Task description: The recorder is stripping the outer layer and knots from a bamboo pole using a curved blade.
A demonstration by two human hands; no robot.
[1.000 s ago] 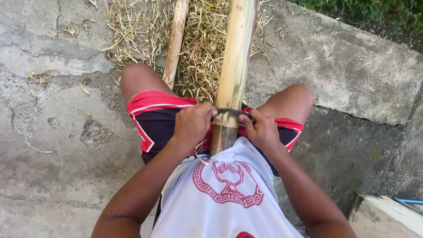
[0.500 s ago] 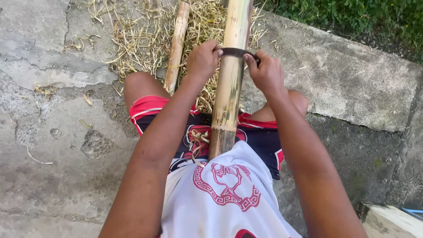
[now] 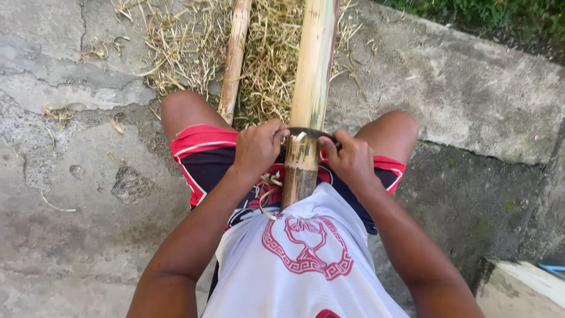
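A thick yellow-green bamboo pole [image 3: 312,76] runs from my lap away between my knees. A curved dark blade [image 3: 307,133] lies across it, near my body. My left hand [image 3: 257,147] is closed on the blade's left end and my right hand [image 3: 349,159] on its right end. Pale curled shavings [image 3: 271,179] cling to the pole and lie on my shorts just below the blade.
A thinner brown bamboo stick [image 3: 234,62] lies to the left of the pole on a heap of dry straw-like shavings [image 3: 194,47]. Cracked concrete [image 3: 76,176] surrounds me. Grass [image 3: 500,17] borders the far right, and a pale step edge [image 3: 529,282] sits at lower right.
Half a second ago both hands held the blade far out along the pole; they have pulled it back toward my body, and fresh shavings now sit at the blade.
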